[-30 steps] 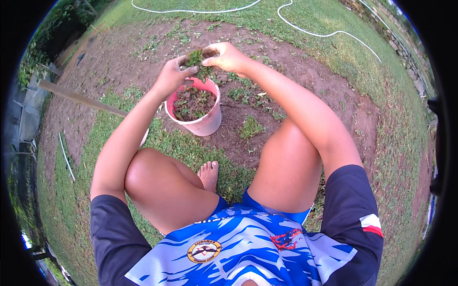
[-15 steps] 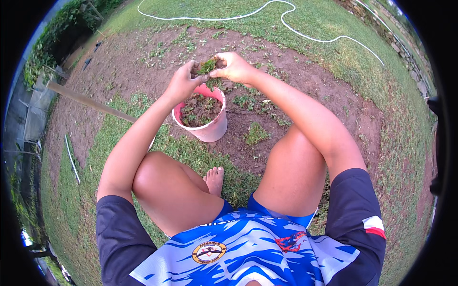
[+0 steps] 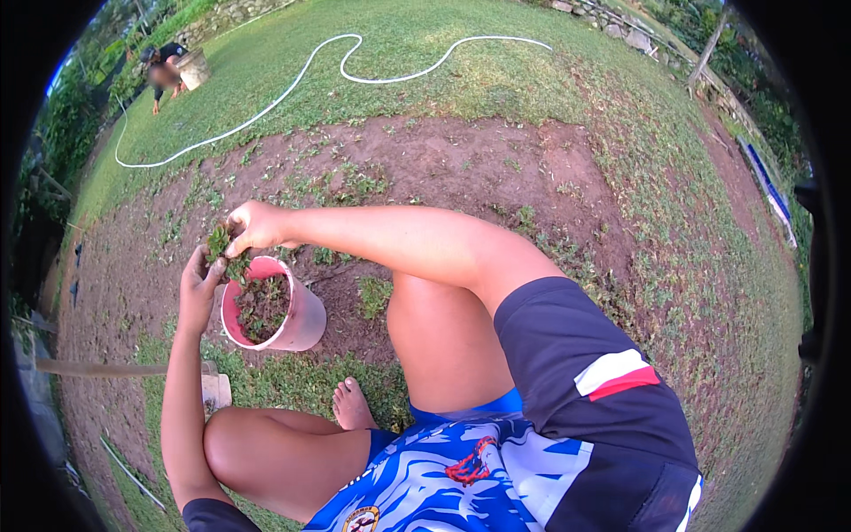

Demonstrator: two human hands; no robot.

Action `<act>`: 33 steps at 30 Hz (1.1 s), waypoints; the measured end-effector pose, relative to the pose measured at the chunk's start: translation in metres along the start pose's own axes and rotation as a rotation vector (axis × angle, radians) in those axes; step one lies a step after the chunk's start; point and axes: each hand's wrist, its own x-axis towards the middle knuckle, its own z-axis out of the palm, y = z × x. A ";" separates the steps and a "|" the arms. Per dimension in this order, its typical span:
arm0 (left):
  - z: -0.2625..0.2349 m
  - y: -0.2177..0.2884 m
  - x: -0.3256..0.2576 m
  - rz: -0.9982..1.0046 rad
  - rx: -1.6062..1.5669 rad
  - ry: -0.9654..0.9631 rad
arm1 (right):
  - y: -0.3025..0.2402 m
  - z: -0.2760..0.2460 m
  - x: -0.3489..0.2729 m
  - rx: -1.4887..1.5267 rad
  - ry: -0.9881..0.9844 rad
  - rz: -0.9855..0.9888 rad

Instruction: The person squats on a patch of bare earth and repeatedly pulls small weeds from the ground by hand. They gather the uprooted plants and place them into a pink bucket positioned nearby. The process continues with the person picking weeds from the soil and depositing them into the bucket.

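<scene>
Over the left rim of the pink-and-white bucket (image 3: 303, 315), toward the near edge of the bare soil patch (image 3: 425, 151), held up between two hands: a small leafy clump (image 3: 218, 241). Mostly green, brighter along its upper left side, with small, crowded leaves of ragged outline and darker, brownish matter among them toward the right. Loose and uneven in shape, with some leaves hanging down by the bucket's mouth; too much covered by fingers to tell stem from root.

Right hand (image 3: 257, 226) closed on the clump from the upper right, thumb and fingertips pinched together. Left hand (image 3: 200, 273) gripping from the lower left, thumb and fingers bent in around the greenery, fingertips darkened as if with soil.

Reddish-pink inside the bucket, paler outside, with brown soil and leafy green scraps within. Right of it, rooted in the soil patch, a low green tuft (image 3: 374, 295). Left of it, a long wooden handle (image 3: 102, 367) passing behind the left forearm (image 3: 183, 399). On the grass nearer by, a bare foot (image 3: 351, 406). Beyond the soil patch's far edge, a white hose (image 3: 390, 82) in loose bends across the lawn (image 3: 496, 93). Toward the lawn's far left corner, another person (image 3: 175, 50), stooped beside a pale container (image 3: 193, 69).
</scene>
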 end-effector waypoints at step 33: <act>0.057 0.019 0.050 0.252 -0.174 -0.012 | -0.042 -0.055 -0.063 0.185 0.062 0.032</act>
